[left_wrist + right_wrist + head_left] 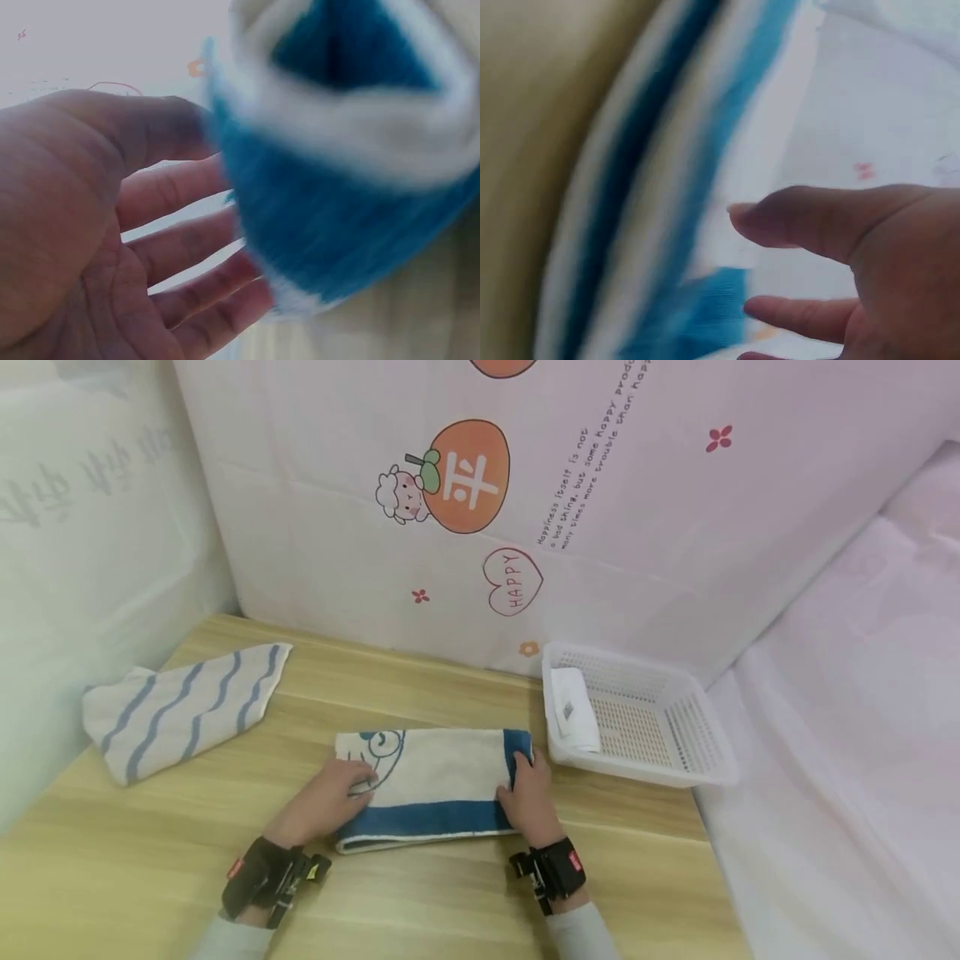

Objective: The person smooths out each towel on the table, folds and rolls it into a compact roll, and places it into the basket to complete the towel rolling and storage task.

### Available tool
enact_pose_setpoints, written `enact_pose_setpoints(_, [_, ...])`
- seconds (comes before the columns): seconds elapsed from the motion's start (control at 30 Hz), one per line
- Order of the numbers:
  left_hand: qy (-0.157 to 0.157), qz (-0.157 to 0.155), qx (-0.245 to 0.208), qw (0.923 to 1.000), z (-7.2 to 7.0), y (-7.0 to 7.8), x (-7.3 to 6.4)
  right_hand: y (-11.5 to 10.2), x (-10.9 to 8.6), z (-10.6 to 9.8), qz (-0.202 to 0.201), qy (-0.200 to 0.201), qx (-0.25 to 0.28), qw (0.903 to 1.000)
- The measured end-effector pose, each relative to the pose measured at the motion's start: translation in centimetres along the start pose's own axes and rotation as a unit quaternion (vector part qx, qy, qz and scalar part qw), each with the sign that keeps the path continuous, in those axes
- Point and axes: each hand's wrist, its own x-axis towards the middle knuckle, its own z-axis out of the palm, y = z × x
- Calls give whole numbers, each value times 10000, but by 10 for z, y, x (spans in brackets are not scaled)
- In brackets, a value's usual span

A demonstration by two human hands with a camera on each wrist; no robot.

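Note:
A folded white hand towel (450, 768) with a blue border and a blue line drawing lies on the wooden table. At its left end my left hand (333, 793) touches the cloth, thumb and fingers apart. The left wrist view shows the fingers fairly straight, their tips meeting the towel's blue folded end (322, 210). My right hand (528, 797) rests at the right end, over the blue band. In the right wrist view the right thumb (802, 217) and fingers are spread beside the towel's layered edge (705, 180).
Right of the towel stands a white plastic basket (678, 718) with a rolled white cloth (576, 710) inside, along its left wall. A white cloth with wavy blue stripes (187, 710) lies at the table's left edge. Printed sheeting (330, 527) walls the back and sides.

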Motion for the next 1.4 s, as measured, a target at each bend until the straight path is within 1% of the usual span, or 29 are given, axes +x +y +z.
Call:
enact_pose_setpoints(0.03, [-32, -45, -74, 10000, -2, 1, 0, -4, -5, -1, -85, 120, -21, 9999])
enact_pose_setpoints(0.1, [-17, -73, -196, 9998, -4, 2, 3, -13, -17, 0, -205, 82, -91, 9997])
enact_pose_setpoints(0.17, [88, -21, -272, 9996, -6, 1, 7, -21, -26, 4, -408, -113, -193, 9989])
enact_pose_setpoints(0.2, [153, 34, -259, 9995, -6, 1, 9, -24, -29, 6, -510, -247, -238, 9981])
enact_pose_setpoints(0.23, [211, 82, -187, 9996, -6, 0, 12, -26, -29, 9, -531, -401, -238, 9975])
enact_pose_setpoints(0.27, [266, 179, -39, 9995, -6, -1, 13, -27, -27, 11, -524, -546, -258, 9968])
enact_pose_setpoints(0.3, [311, 306, 150, 9989, -4, -3, 15, -28, -24, 13, -559, -595, -236, 9964])
enact_pose_setpoints(0.37, [382, 502, 446, 9970, 0, -4, 16, -26, -14, 16, -603, -703, -191, 9955])
enact_pose_setpoints(0.4, [393, 554, 535, 9963, 2, -4, 16, -24, -8, 16, -626, -813, -180, 9946])
enact_pose_setpoints(0.47, [388, 561, 581, 9960, 8, -2, 13, -18, 6, 17, -800, -1063, -173, 9910])
enact_pose_setpoints(0.53, [397, 481, 403, 9972, 14, 3, 10, -10, 20, 17, -969, -1385, -215, 9854])
enact_pose_setpoints(0.57, [372, 528, 321, 9974, 17, 7, 8, -5, 27, 16, -1089, -1518, -226, 9821])
enact_pose_setpoints(0.63, [181, 528, 149, 9983, 24, 16, 6, 5, 42, 15, -1291, -1736, -226, 9760])
enact_pose_setpoints(0.7, [-157, 601, -52, 9981, 29, 26, 4, 10, 54, 12, -1464, -1901, -244, 9705])
enact_pose_setpoints(0.73, [-367, 689, -184, 9968, 31, 31, 4, 10, 58, 10, -1607, -1896, -275, 9682])
enact_pose_setpoints(0.77, [-554, 722, -299, 9954, 33, 35, 5, 6, 60, 7, -1662, -1875, -294, 9677])
enact_pose_setpoints(0.8, [-691, 715, -406, 9942, 34, 39, 5, 1, 58, 4, -1674, -1849, -350, 9678])
enact_pose_setpoints(0.83, [-758, 773, -443, 9931, 35, 41, 5, -6, 53, 1, -1623, -1821, -415, 9689])
enact_pose_setpoints(0.9, [-755, 981, -409, 9915, 36, 42, 3, -24, 37, -6, -1444, -1841, -447, 9712])
enact_pose_setpoints(0.93, [-740, 1072, -331, 9909, 37, 43, 2, -31, 26, -7, -1267, -1945, -395, 9719])
enact_pose_setpoints(0.97, [-722, 1149, -249, 9904, 39, 42, 0, -38, 14, -7, -1068, -2111, -351, 9710])
enact_pose_setpoints(1.03, [-753, 1207, -102, 9898, 42, 43, -4, -47, -5, -4, -905, -2454, -322, 9647])
enact_pose_setpoints(1.1, [-865, 1225, 8, 9887, 45, 44, -5, -51, -17, 2, -984, -2638, -329, 9590])
enact_pose_setpoints(1.13, [-935, 1226, 58, 9880, 46, 45, -4, -51, -20, 5, -1020, -2670, -389, 9575])
enact_pose_setpoints(1.2, [-1000, 1303, 234, 9861, 50, 48, -1, -48, -20, 9, -1134, -2574, -489, 9584])
enact_pose_setpoints(1.3, [-1044, 1461, 569, 9821, 55, 54, 4, -38, -11, 11, -1195, -2370, -469, 9630])
enact_pose_setpoints(1.4, [-852, 1622, 843, 9795, 58, 60, 6, -27, 1, 12, -1349, -2210, -357, 9652])
